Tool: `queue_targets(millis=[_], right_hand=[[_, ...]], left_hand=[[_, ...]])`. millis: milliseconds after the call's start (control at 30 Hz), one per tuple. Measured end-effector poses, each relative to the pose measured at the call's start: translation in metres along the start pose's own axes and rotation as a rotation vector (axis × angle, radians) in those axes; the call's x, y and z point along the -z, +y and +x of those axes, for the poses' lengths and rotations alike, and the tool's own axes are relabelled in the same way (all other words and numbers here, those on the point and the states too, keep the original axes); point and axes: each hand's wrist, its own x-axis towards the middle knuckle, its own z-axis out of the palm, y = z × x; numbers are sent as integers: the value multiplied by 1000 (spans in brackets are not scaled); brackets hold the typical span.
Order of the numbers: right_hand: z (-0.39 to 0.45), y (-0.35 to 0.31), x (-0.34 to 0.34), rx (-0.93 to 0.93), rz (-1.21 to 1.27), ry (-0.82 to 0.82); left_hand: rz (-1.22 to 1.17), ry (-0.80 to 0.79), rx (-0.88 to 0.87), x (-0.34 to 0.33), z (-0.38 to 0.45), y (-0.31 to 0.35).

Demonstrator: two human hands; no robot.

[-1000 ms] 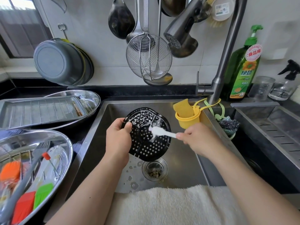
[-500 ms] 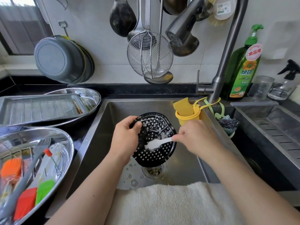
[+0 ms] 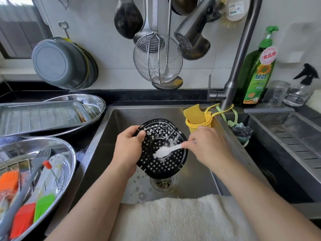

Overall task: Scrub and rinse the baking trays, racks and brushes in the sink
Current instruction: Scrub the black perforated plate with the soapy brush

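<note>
My left hand (image 3: pixel 127 150) grips the left edge of a round black perforated rack (image 3: pixel 165 162), holding it tilted over the steel sink (image 3: pixel 196 180). White suds streak the rack's upper face. My right hand (image 3: pixel 206 145) pinches the handle of a small white brush (image 3: pixel 165 152), whose foamy head presses on the rack's middle. A rectangular baking tray (image 3: pixel 40 117) with a wire rack in it lies on the counter at the left. Orange, red and green silicone brushes (image 3: pixel 33 213) lie in an oval steel dish (image 3: pixel 69 153) at the lower left.
The faucet head (image 3: pixel 192 33) hangs above the sink; ladles and a wire skimmer (image 3: pixel 158 60) hang on the wall. A yellow sponge holder (image 3: pixel 199 119) sits on the sink's right rim by a green soap bottle (image 3: pixel 257 72). A white towel (image 3: pixel 173 220) covers the front edge. The drain (image 3: pixel 163 183) lies below the rack.
The brush head has slid down and left across the rack, from its upper part to its middle. My left hand has turned the rack a little, keeping its grip.
</note>
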Motion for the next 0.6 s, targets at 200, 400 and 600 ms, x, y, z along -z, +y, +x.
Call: queue_targets(millis=[200,400,600], right_hand=[[1,7,2,-105,20,-58],[6,20,6,-201,105,-67],[9,23,4,-247,181,-15]], left_hand=[[-67,84,35,2,4,-2],[-142,114,98,3,4,-3],[-225,30,168,2,4,-4]])
